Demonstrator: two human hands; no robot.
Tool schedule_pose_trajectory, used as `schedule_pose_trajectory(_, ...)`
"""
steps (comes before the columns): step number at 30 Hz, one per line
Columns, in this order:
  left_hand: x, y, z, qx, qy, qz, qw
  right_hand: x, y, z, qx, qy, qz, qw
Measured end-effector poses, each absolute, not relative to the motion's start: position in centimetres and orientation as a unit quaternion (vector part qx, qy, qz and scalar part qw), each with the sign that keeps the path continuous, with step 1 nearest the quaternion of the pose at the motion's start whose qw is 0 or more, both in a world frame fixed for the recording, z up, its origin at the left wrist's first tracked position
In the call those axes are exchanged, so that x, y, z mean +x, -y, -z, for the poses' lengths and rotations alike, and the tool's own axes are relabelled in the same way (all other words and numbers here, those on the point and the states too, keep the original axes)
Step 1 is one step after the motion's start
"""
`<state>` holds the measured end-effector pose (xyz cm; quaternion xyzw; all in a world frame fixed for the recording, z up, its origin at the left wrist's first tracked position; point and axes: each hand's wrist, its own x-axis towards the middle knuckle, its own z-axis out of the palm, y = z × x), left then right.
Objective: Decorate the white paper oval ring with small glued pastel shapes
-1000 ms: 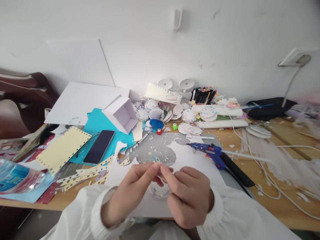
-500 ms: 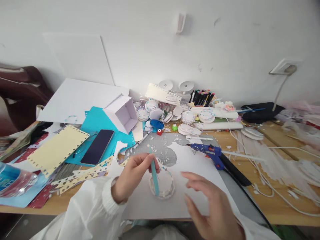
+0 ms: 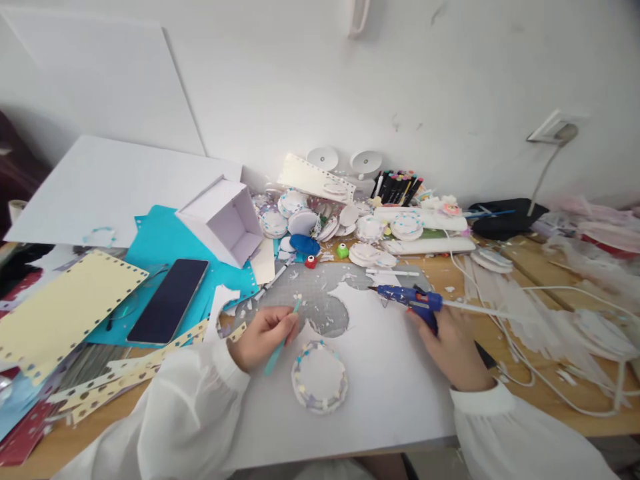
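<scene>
Pinched between the fingers of my left hand is a narrow teal paper strip, slanting down over the white sheet. Just right of it lies a round white disc edged with small blue, cream and pale beads or bits. My right hand is closed around the handle of a blue glue gun, whose nozzle points left. A clear glue stick juts from the gun's back end. The palm hides part of the handle.
Behind are several decorated discs, an open white box and markers. A phone lies on teal paper at left beside a cream punched sheet. White cable loops across the right side.
My right hand has moved right from beside the disc and taken hold of the glue gun. My left hand has drawn the strip leftward, off the disc. The view has shifted slightly.
</scene>
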<state>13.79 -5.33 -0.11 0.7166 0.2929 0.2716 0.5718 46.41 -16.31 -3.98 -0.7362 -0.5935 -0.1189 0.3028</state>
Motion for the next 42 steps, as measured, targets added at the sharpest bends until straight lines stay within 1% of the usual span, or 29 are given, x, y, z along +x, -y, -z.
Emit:
schedule_pose_trajectory(3,13.7,5.4,0.3,0.720,-0.294,-0.247,0.577,46.8,15.9,2.9,-0.730,0.616,0.115,0.271)
schedule_pose_trajectory(6,13.7,5.3,0.6,0.720,-0.301,-0.226,0.583,46.3,15.8,0.2,-0.764,0.572,0.101,0.281)
schedule_pose_trajectory(9,13.7,5.2,0.7,0.720,-0.300,-0.212,0.589,44.2,15.0,-2.3,-0.839,0.461,0.053,0.284)
schedule_pose_trajectory(11,13.7,5.2,0.8,0.721,-0.296,-0.202,0.594,42.2,14.0,-2.9,-0.838,0.437,0.021,0.325)
schedule_pose_trajectory(14,13.6,5.1,0.7,0.721,-0.286,-0.183,0.604,39.0,12.6,-2.1,-0.782,0.482,-0.024,0.394)
schedule_pose_trajectory(17,13.5,5.1,0.6,0.721,-0.271,-0.174,0.613,37.0,11.9,-0.6,-0.737,0.526,-0.057,0.420)
schedule_pose_trajectory(21,13.5,5.0,0.5,0.722,-0.240,-0.187,0.621,36.5,12.2,0.6,-0.715,0.556,-0.085,0.415)
schedule_pose_trajectory(27,13.8,5.0,0.6,0.727,-0.199,-0.233,0.614,37.3,12.5,0.6,-0.714,0.574,-0.107,0.387)
schedule_pose_trajectory(30,13.9,5.0,0.7,0.732,-0.186,-0.236,0.611,37.3,12.6,0.6,-0.711,0.581,-0.123,0.378)
schedule_pose_trajectory(42,14.0,5.0,0.5,0.737,-0.192,-0.233,0.605,37.2,12.8,0.6,-0.712,0.587,-0.109,0.370)
